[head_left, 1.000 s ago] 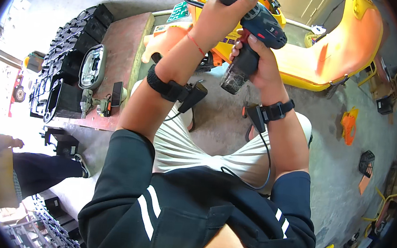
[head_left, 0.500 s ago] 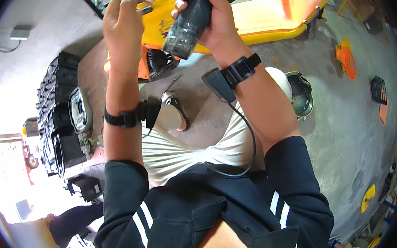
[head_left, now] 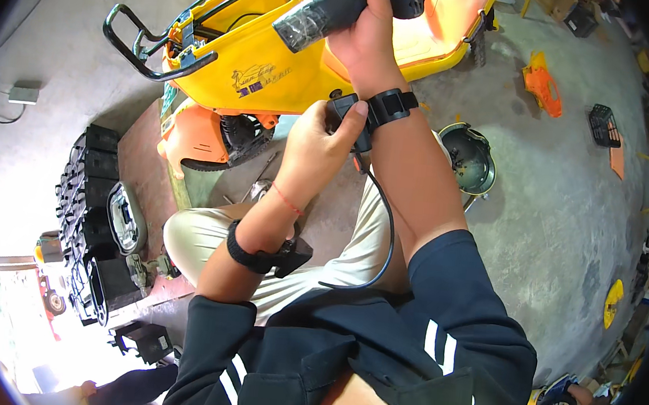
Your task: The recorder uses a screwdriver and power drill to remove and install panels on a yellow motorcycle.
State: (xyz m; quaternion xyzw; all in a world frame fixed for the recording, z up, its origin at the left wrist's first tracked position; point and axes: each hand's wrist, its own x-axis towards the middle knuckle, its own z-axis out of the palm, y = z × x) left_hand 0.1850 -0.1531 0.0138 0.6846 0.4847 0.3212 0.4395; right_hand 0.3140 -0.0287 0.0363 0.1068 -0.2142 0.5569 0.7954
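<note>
My right hand [head_left: 368,43] is wrapped round a black and red cordless power tool [head_left: 316,21], held up in front of the yellow vehicle body [head_left: 288,84]. The tool's taped, rounded end points to the left, and its far end is partly cut off by the upper edge. A strap [head_left: 392,107] circles my right wrist and carries a small black box [head_left: 353,122] with a cable. My left hand [head_left: 313,141] is closed on that box, thumb on top. Another strapped box [head_left: 293,257] sits on my left wrist.
An orange fender [head_left: 195,133] and a wheel stand below the vehicle body. Black cases [head_left: 96,163] are stacked at the left. Right of my arm lies a round dark bowl-like part [head_left: 469,159]. Farther right on the floor are an orange part [head_left: 543,84] and a black basket [head_left: 603,125].
My left hand has come down and right from beside the vehicle's front onto the box at my right wrist. My right hand has moved slightly up and right, the tool tilting more level.
</note>
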